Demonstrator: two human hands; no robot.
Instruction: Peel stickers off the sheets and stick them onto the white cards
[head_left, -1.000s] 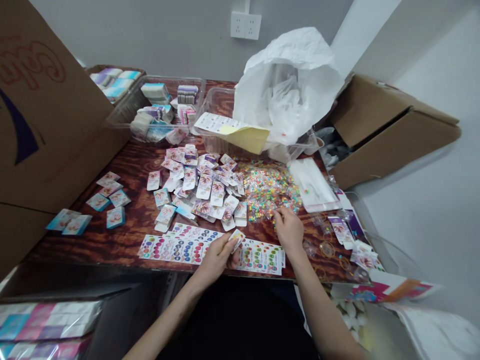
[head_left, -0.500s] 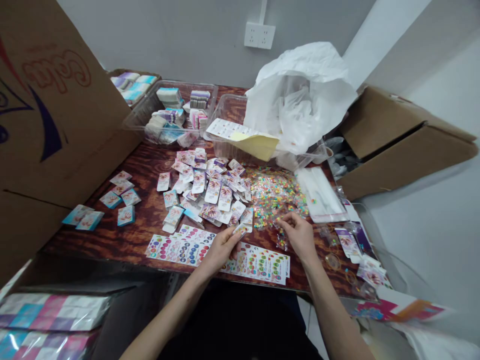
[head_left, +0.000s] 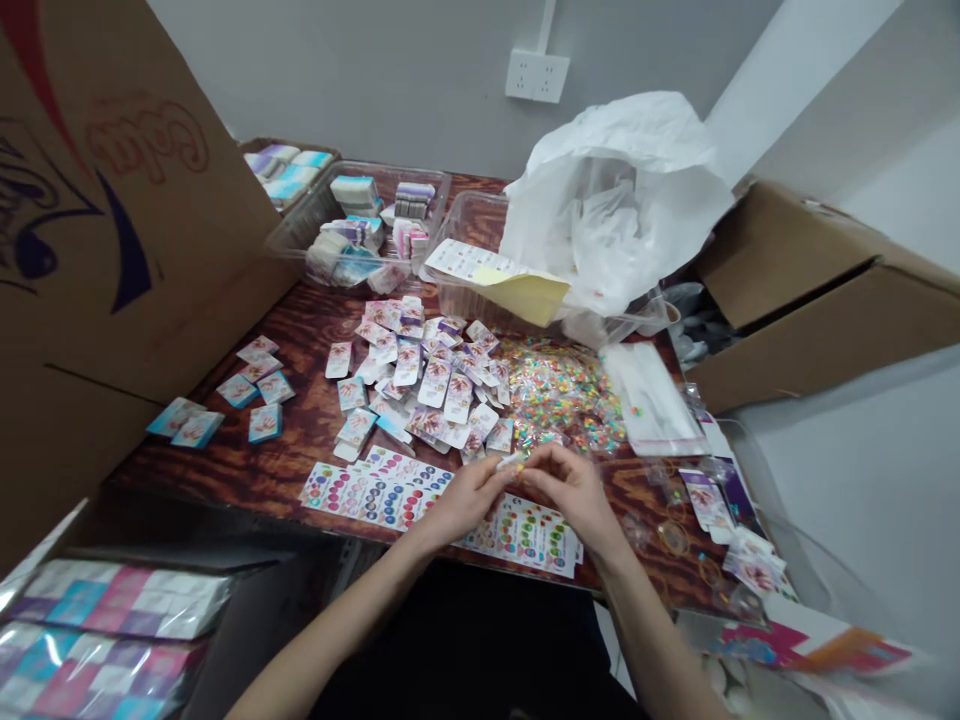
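My left hand (head_left: pixel 466 496) and my right hand (head_left: pixel 568 488) meet above the near edge of the brown table (head_left: pixel 300 320). Together they pinch a small printed card (head_left: pixel 510 462) between their fingertips. Under both hands lie sticker sheets (head_left: pixel 375 490) with coloured dots. Just beyond is a heap of small printed cards (head_left: pixel 420 375), and to its right a pile of tiny colourful pieces in clear bags (head_left: pixel 559 392).
Clear trays (head_left: pixel 360 225) with stacked cards stand at the back, beside a white plastic bag (head_left: pixel 622 200). A big cardboard box (head_left: pixel 97 220) rises on the left, another (head_left: pixel 817 290) on the right. Blue cards (head_left: pixel 247 390) lie left; rubber bands (head_left: pixel 675 535) right.
My right hand left the pile of colourful pieces and came in to my left hand; both now hold the small card. The camera tilted slightly downward.
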